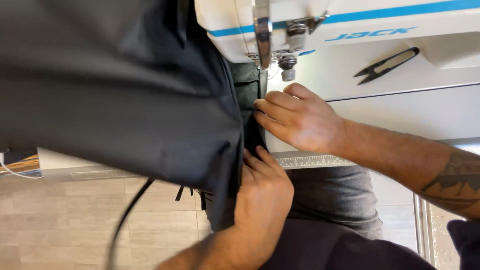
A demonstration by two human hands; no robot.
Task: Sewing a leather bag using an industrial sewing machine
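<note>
We see a big sheet of black cloth [115,85] that fills most of the left side and hangs down over the near edge of the white sewing table [400,115]. The cloth bunches into a fold that runs from under the sewing machine [310,20] at the far edge down toward us. There is little room on the left, for the cloth covers the table there. On the right the table top is bare and open, all the way to its near edge, where a ruler strip [310,161] is set. Our right hand [300,120] lies flat on the table just right of the fold, with its fingertips [262,107] pressing the cloth edge right below the machine's presser foot [287,67]. The fingers are curled a little and push on the cloth; they do not wrap around it. Our left hand [262,192] is lower, at the near edge of the table, with its fingers tucked against the hanging fold, pinching the cloth. So the cloth edge sits between our two hands, touching both. A small pair of black thread snips [387,65] lies on the machine bed, well apart from the hands, to the right.
</note>
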